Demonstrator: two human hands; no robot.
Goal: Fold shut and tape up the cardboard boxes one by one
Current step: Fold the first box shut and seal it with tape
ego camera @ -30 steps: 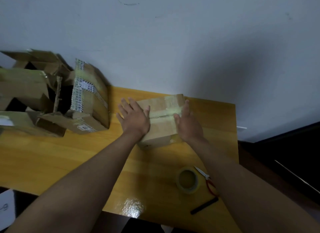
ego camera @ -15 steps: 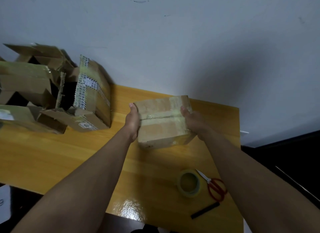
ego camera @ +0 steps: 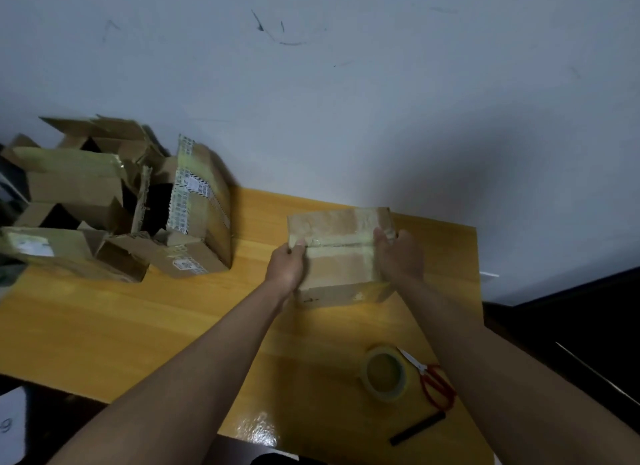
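A small cardboard box [ego camera: 341, 257] with its flaps folded shut and clear tape along the top seam sits at the back of the yellow table [ego camera: 138, 326]. My left hand [ego camera: 287, 269] grips its left side, thumb on the top edge. My right hand [ego camera: 400, 257] grips its right side, fingers curled over the top edge. A roll of clear tape [ego camera: 386, 373] lies near the table's front right, with red-handled scissors [ego camera: 433, 381] beside it.
A heap of open, torn cardboard boxes [ego camera: 114, 201] fills the table's left rear. A black marker-like stick [ego camera: 417, 428] lies near the front right edge. A white wall rises right behind the table. Dark floor lies to the right.
My hands went from lying flat on the box top to gripping its two sides. The box has shifted slightly on the table.
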